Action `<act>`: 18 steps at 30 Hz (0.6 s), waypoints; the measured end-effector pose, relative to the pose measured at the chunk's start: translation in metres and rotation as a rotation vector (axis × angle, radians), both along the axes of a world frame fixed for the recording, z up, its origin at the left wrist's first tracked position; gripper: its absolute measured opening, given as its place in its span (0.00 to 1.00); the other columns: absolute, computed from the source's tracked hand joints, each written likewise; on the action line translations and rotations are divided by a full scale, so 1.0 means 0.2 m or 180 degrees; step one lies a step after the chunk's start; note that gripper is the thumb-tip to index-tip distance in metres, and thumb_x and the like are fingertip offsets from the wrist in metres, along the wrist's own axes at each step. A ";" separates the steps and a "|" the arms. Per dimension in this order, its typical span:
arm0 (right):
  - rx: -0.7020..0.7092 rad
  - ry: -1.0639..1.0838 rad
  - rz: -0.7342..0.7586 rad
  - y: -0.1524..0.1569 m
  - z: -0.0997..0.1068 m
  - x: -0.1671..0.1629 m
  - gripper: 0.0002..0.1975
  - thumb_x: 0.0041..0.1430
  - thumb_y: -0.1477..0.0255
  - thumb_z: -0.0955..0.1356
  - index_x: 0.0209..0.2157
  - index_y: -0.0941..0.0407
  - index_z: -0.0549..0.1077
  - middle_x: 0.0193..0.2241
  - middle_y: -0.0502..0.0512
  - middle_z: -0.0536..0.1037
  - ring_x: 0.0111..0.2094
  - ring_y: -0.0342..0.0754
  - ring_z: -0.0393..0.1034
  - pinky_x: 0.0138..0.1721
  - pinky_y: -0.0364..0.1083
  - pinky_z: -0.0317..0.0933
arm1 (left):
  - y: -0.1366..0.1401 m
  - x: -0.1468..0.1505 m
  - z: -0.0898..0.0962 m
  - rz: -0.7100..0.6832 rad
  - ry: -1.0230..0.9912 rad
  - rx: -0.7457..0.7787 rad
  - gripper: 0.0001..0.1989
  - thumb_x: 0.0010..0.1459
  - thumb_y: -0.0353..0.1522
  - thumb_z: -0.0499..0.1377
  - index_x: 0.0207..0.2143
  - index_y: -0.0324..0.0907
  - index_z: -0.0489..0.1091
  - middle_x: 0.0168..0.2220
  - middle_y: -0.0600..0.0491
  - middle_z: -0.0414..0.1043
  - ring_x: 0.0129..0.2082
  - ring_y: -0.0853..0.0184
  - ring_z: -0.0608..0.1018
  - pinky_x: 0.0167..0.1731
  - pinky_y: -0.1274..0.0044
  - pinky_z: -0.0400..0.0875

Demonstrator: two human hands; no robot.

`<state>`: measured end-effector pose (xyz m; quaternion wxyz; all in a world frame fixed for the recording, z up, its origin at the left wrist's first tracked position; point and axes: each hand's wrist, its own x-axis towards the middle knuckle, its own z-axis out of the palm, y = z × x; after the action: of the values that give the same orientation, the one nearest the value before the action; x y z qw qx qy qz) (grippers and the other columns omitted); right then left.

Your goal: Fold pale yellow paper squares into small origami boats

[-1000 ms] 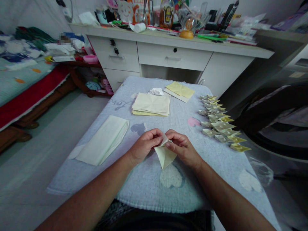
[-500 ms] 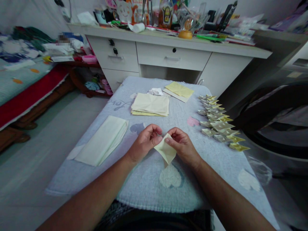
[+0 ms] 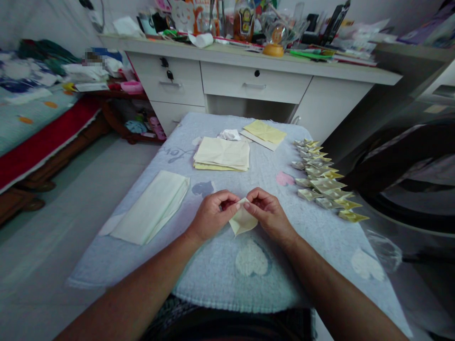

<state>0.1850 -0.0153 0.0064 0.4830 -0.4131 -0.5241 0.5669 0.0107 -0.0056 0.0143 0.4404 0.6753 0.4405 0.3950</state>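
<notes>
Above the near half of the cloth-covered table (image 3: 208,284), roughly midway between its left and right edges, see a small folded paper (image 3: 243,222). Pinched at its upper, far end by thumb and fingers of both the left hand (image 3: 215,215) and the right hand (image 3: 272,215), with fingertips set close together; impossible to tell what is gripped behind the curled fingers.

To judge by this, working a crease near the upper corner. To do it well, line up the layers before pressing, hold one pinch firm while sliding the other outward along the fold, and squeeze thumb against finger rather than tugging, for fear of tearing or skewing thin paper at the tip. Keep the loose lower part free of twist.

As for direction, pointing with the lower tip toward the table's near edge, leaning slightly toward the near left corner. Follow the long axis from the pinched end down to that tip: only somewhat longer than across, as far as visible past the thumbs.
</notes>
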 end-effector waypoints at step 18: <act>-0.0693 0.0382 -0.0260 0.03 0.00 0.01 0.16 0.47 0.62 0.75 0.28 0.56 0.69 0.21 0.47 0.72 0.18 0.39 0.61 0.20 0.40 0.53 | 0.02 -0.06 -0.02 -0.0973 -0.0351 -0.0083 0.08 0.52 0.30 0.62 0.37 0.41 0.73 0.48 0.47 0.67 0.49 0.61 0.71 0.48 0.72 0.64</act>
<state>0.1871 -0.0103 0.0058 0.4885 -0.4494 -0.4124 0.6240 -0.0004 -0.0022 0.0108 0.5276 0.7060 0.3128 0.3541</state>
